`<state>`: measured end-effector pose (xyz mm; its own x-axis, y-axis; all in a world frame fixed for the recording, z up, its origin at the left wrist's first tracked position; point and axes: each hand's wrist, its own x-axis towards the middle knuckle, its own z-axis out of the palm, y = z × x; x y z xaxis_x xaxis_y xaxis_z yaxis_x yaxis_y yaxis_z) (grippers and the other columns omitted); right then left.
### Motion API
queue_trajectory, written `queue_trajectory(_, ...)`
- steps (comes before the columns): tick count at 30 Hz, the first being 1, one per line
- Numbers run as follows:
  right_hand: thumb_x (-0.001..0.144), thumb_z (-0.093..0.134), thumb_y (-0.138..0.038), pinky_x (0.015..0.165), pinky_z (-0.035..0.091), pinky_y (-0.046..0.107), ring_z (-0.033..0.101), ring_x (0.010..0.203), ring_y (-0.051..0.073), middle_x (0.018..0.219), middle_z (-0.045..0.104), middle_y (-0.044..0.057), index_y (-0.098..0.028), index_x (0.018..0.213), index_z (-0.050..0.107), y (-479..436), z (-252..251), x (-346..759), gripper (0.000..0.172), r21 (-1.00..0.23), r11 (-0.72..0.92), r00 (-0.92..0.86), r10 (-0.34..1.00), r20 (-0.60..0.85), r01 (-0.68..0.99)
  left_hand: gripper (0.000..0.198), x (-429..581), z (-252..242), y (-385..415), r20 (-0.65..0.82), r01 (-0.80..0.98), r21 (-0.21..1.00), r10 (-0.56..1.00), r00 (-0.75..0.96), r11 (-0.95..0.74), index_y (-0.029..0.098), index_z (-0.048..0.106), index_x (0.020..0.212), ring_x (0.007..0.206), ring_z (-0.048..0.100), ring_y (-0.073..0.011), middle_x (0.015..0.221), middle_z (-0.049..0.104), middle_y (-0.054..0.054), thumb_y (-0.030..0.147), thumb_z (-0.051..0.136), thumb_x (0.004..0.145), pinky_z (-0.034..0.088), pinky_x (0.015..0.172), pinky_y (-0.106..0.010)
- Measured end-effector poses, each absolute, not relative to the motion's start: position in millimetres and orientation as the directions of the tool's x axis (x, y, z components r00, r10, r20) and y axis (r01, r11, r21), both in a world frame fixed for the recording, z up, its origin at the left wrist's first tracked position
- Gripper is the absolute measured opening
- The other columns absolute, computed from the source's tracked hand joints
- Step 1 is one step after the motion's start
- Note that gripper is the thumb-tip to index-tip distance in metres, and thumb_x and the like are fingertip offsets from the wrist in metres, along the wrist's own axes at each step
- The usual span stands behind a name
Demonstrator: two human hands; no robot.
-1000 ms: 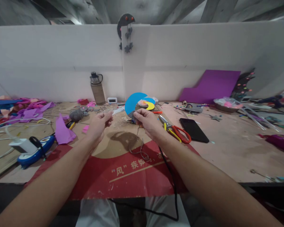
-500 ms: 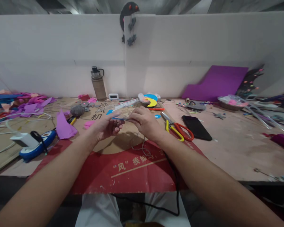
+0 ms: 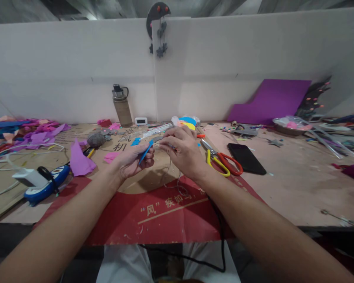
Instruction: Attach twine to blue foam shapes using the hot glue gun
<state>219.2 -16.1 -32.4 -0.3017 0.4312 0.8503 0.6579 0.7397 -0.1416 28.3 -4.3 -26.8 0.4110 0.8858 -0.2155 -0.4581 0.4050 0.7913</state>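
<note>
My left hand point(image 3: 137, 160) is closed on a narrow blue felt piece point(image 3: 146, 152), which stands tilted between thumb and fingers. Just right of it, my right hand point(image 3: 181, 147) is closed in a pinch, its fingertips close to the blue felt. A small grey pointed thing point(image 3: 157, 139) shows at those fingertips; its kind is unclear. Below the right hand, a thin pale thread point(image 3: 179, 186) hangs and curls over the red printed sheet point(image 3: 115, 220). Small blue scraps point(image 3: 135, 142) lie beyond my left hand.
Scissors with yellow and red handles point(image 3: 221, 161) and a black phone point(image 3: 246, 158) lie to the right. A bottle point(image 3: 122, 108) stands at the back. A grey yarn ball point(image 3: 96, 139), a purple felt scrap point(image 3: 80, 159) and a blue power strip point(image 3: 47, 184) are at left.
The blue felt piece has turned from nearly flat to steeply tilted in my left hand. My right fingertips have drawn slightly up, and the small grey thing now shows beside them.
</note>
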Motion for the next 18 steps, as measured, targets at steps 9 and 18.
queue_trajectory(9, 0.086, 0.062, -0.036, 0.086, 0.033, 0.035, 0.055, 0.091, 0.019, 0.088, 0.068, 0.004, -0.020, 0.075, 0.066, -23, -24, 213, 0.021, -0.307, 0.741, -0.359, 0.590, 0.723, 0.597, 0.024, 35, -15, -8, -0.216, -0.604, 0.711, 0.929, 0.300, 0.360, 0.012, 0.052, 0.075, 0.041, 0.044, -0.0037, 0.059, 0.047, 0.002, 0.015, 0.040, 0.095, 0.039, 0.040, -0.013)
queue_trajectory(18, 0.094, 0.042, -0.039, 0.075, 0.043, 0.031, 0.060, 0.082, 0.019, 0.088, 0.068, 0.009, -0.016, 0.091, 0.066, 2, -23, 243, 0.033, -0.473, 0.431, -0.117, 0.821, 0.559, 0.768, 0.026, 25, -6, -11, -0.110, -0.701, 0.622, 0.925, 0.364, 0.350, 0.012, 0.052, 0.077, 0.040, 0.042, -0.0033, 0.058, 0.044, 0.003, 0.017, 0.036, 0.097, 0.035, 0.038, -0.012)
